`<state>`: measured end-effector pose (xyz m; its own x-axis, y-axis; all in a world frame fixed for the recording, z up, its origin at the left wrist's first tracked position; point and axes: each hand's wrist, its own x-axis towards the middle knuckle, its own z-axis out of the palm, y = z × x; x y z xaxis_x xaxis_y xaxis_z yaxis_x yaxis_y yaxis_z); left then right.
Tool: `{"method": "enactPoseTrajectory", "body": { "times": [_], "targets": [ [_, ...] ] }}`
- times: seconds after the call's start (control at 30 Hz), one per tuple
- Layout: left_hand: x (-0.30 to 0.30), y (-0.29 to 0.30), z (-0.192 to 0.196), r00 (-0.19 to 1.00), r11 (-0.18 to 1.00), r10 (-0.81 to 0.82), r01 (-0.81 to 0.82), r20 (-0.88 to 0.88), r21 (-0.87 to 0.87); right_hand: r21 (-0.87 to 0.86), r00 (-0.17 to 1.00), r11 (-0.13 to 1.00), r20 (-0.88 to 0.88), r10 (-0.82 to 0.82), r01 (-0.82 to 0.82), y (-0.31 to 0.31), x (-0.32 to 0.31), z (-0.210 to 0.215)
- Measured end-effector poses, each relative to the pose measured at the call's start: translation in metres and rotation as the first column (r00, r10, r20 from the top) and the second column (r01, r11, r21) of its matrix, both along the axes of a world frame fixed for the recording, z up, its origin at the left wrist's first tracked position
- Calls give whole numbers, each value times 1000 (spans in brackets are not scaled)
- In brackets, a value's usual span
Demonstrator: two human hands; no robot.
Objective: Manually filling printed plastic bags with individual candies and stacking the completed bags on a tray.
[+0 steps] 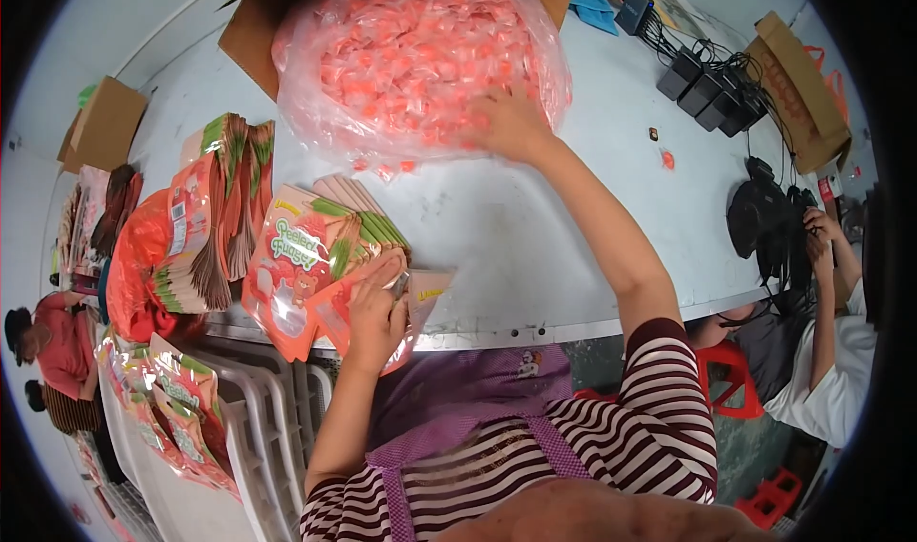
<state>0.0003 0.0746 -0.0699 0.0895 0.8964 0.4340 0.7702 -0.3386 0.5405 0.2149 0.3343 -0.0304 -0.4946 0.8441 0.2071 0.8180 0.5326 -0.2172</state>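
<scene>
My left hand (378, 315) is closed on a flat pink-and-green candy pouch (417, 311) at the table's front edge. Beside it lies a fanned stack of matching pouches (296, 255), printed with a bear and fruit. My right hand (516, 125) reaches into a large clear plastic bag of small wrapped pink candies (411, 45). Its fingers look spread over the candies at the bag's near right side, partly sunk among them. The bag sits inside an open cardboard box (250, 53).
More bundled pouches (229, 193) stand at the left by a red plastic bag (138, 265). Filled-looking pouches (186, 399) lie on stacked pale crates (253, 427). Black adapters (707, 93) and a loose candy (668, 160) lie at the right. A co-worker's hands (821, 236) handle black cables.
</scene>
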Motion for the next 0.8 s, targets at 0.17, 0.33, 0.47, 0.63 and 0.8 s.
{"method": "enactPoseTrajectory", "body": {
  "times": [0.17, 0.33, 0.47, 0.63, 0.8],
  "targets": [
    [2, -4, -1, 1000, 1000, 10, -11, -24, -26, -162, 948, 959, -256, 187, -233, 15, 8, 27],
    [3, -3, 2, 1000, 998, -5, 4, -25, -57, 75, 944, 987, -311, -112, 142, 57, -35, 19],
    [2, 0, 0, 999, 999, -34, 34, -6, -12, 17, 992, 998, -113, -62, 65, 40, -35, 5],
    [0, 0, -4, 999, 1000, -11, 11, -46, -9, -14, 991, 992, -28, 128, -129, -3, -15, -6],
    [-1, 0, -7, 999, 999, -28, 29, -39, 26, -24, 959, 962, -94, 268, -272, -42, 18, -16]
  ]
}}
